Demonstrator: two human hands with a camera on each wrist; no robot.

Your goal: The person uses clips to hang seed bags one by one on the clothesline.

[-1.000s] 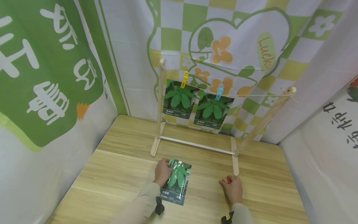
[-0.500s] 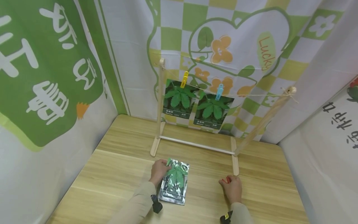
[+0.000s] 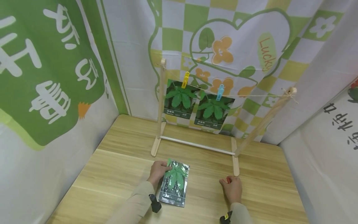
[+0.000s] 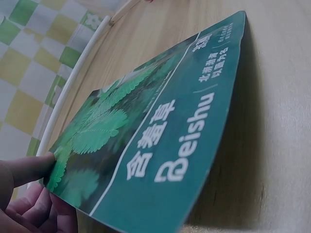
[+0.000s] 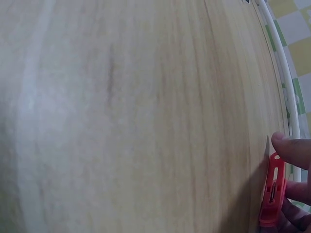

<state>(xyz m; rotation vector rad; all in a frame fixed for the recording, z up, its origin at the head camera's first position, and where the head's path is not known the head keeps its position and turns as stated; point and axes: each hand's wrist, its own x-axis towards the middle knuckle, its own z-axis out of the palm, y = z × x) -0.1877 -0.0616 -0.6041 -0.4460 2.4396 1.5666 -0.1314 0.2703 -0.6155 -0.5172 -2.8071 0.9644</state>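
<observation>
In the head view my left hand (image 3: 158,171) pinches the upper left edge of a glossy green seed packet (image 3: 175,183) with a leaf picture. The left wrist view shows the thumb on the packet's (image 4: 146,145) face, fingers beneath, and the packet tilted above the table. My right hand (image 3: 232,189), near the stand's right foot, holds a red clothespin (image 5: 273,194) between thumb and fingers. Two similar packets hang on a string: the left packet (image 3: 180,99) by a yellow clothespin (image 3: 185,80), the right packet (image 3: 213,111) by a light blue clothespin (image 3: 220,92).
A wooden stand (image 3: 161,99) with a string (image 3: 251,95) across its posts and a white bar (image 3: 197,145) low down stands at the back of the wooden table (image 3: 123,168). Printed curtains (image 3: 134,46) enclose the back and sides.
The packet in my left hand has shifted slightly left and its tilt has changed, with the left hand moving a little left. The right hand stays about in place with the red clothespin.
</observation>
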